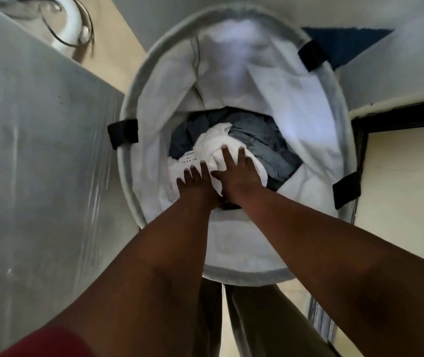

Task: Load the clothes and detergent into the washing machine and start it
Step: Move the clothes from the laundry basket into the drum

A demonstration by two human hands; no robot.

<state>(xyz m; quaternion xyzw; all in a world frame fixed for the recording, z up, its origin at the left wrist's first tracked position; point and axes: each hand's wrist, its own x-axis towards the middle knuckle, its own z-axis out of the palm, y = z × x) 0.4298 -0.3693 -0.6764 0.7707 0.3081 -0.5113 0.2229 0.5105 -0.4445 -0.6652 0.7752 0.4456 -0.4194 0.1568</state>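
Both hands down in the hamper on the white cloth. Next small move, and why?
Probably close the fingers and lift the white garment out. Both the left hand and the right hand lie flat on it with fingers spread, gripping nothing yet, and it sits on top of the blue-grey clothes in the hamper.

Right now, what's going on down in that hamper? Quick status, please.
Left hand and right hand both down in the laundry hamper, pressed on a white garment. Blue-grey clothes beneath. Nothing lifted yet. Nothing blocking.
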